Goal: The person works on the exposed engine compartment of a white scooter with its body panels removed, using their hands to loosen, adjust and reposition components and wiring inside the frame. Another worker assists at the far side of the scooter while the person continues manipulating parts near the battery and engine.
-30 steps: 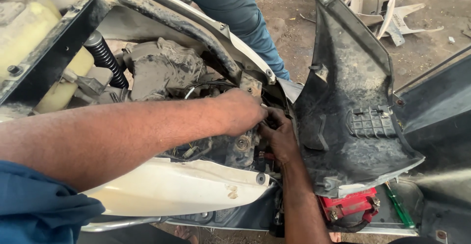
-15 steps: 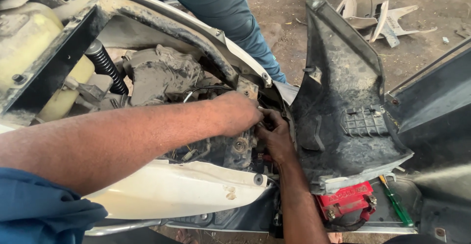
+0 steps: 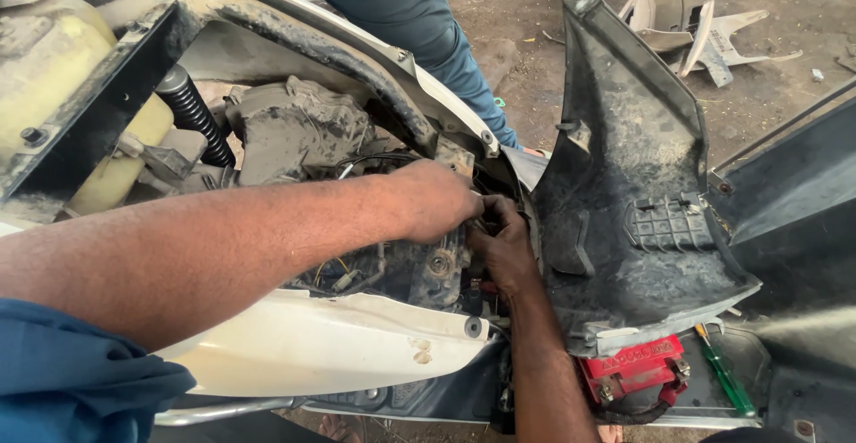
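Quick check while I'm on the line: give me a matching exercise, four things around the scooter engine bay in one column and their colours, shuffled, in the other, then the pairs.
Things:
1. battery
2. screwdriver
3. side panel
4. shock spring

Colours:
A. black
B. white
C. red
D. green

Pairs: 1-C, 2-D, 3-B, 4-A

The left hand and right hand meet at the wiring in the engine bay, between the side panel and the dark floor panel; what their fingers hold cannot be made out.
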